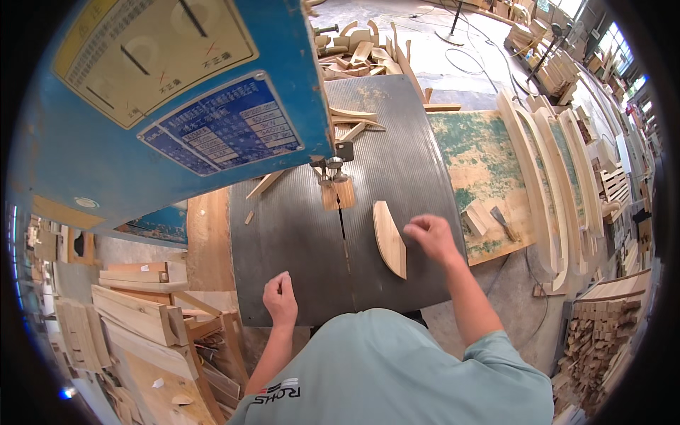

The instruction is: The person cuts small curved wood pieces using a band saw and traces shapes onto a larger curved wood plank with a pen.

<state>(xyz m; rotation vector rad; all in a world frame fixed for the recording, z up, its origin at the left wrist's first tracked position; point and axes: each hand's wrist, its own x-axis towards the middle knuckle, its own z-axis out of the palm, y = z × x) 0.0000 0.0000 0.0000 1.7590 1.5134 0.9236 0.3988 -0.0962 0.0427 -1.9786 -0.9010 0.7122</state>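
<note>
On the ribbed dark metal table (297, 244) of a bandsaw lies a curved piece of light wood (389, 239), to the right of the blade slot. Just right of that piece is my right hand (433, 237), apart from it, with the fingers curled in and nothing showing in them. Over the table's near left part, my left hand (281, 299) is loosely closed, also with nothing visible in it. The blade guides (330, 170) stand above a small wooden block (338, 193) in the table's middle.
The saw's blue housing (234, 42) fills the upper left. Thin wood offcuts (265, 185) lie on the table, and scraps (361, 53) are heaped beyond it. A worn green board (489, 177) at right bears a brush-like tool (504, 223) and long curved wooden parts (542, 184).
</note>
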